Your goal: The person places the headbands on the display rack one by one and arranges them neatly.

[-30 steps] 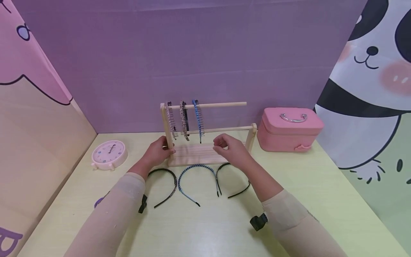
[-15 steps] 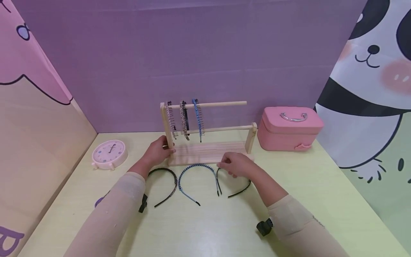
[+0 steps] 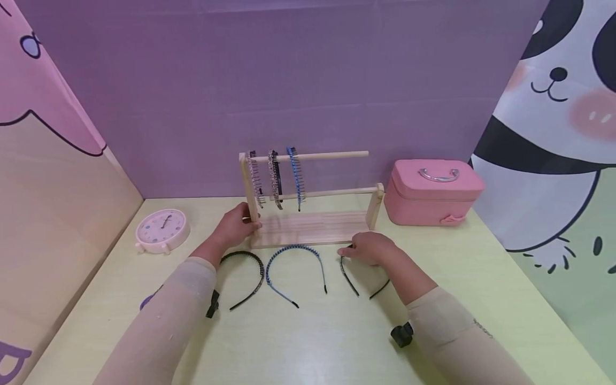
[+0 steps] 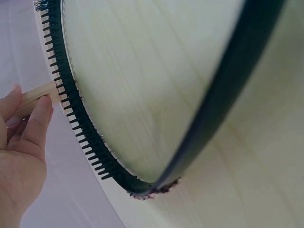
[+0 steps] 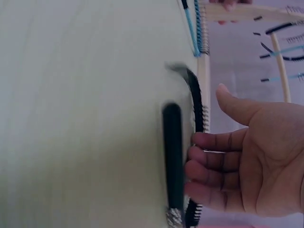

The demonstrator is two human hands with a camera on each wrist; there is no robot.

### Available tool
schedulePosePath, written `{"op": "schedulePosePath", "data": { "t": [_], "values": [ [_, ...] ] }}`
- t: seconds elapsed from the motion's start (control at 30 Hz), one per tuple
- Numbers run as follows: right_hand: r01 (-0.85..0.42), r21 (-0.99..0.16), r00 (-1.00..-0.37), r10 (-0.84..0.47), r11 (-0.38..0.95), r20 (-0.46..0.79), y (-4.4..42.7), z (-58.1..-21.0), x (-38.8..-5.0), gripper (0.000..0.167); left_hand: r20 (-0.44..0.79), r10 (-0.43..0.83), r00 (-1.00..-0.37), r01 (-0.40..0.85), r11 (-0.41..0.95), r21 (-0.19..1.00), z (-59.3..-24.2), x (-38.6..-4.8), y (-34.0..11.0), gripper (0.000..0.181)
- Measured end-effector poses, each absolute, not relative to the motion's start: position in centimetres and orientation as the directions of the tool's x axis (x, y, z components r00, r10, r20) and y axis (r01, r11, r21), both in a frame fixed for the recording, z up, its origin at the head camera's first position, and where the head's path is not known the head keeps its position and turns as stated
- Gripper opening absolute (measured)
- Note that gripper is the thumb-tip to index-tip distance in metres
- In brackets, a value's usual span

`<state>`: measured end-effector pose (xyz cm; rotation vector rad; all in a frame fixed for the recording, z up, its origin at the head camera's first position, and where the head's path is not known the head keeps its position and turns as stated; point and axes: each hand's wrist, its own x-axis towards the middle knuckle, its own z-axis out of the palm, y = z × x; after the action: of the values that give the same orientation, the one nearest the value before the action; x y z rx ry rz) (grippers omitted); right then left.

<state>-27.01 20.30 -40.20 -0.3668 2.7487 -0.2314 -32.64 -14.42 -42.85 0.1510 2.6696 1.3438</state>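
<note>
My left hand (image 3: 234, 227) pinches the rack (image 3: 313, 230) near the worktop's (image 3: 289, 347) back edge and my right hand (image 3: 372, 248), fingers (image 5: 223, 140) straight, thumb (image 5: 240, 107) spread, touches the rightmost band (image 3: 347, 276) in front, best gripped mid-arch.

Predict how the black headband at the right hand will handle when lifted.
The black headband is probably light, its band being slim. It likely keeps its shape, springing slightly, as it holds an open curve. The teeth along it might snag.

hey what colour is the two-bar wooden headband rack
The two-bar wooden rack is pale beige with faint grain; best in the head view.
</note>
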Motion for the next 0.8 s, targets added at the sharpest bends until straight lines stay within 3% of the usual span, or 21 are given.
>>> {"op": "schedulePosePath", "data": {
  "t": [0.17, 0.4, 0.57, 0.8],
  "values": [
    [-0.217, -0.24, -0.899, -0.29, 0.946, -0.329, 19.0, -40.6, -26.5, 0.039, -0.074, 0.166, -0.983, 0.038, 0.586, 0.81, -42.9, -32.6, -14.4, 0.046],
    [-0.075, -0.383, -0.858, -0.255, 0.921, -0.445, 18.2, -40.4, -25.9, 0.026, -0.085, 0.16, -0.983, 0.024, 0.577, 0.816, -42.8, -32.5, -14.4, 0.047],
    [-0.031, -0.449, -0.843, -0.265, 0.893, -0.468, 19.0, -39.9, -25.6, 0.019, -0.076, 0.167, -0.983, 0.036, 0.581, 0.813, -42.8, -32.5, -14.4, 0.046],
    [0.043, -0.626, -0.835, -0.317, 0.778, -0.451, 21.7, -38.3, -25.9, 0.018, -0.067, 0.17, -0.983, 0.045, 0.579, 0.814, -42.6, -32.4, -14.3, 0.047]
  ]
}}
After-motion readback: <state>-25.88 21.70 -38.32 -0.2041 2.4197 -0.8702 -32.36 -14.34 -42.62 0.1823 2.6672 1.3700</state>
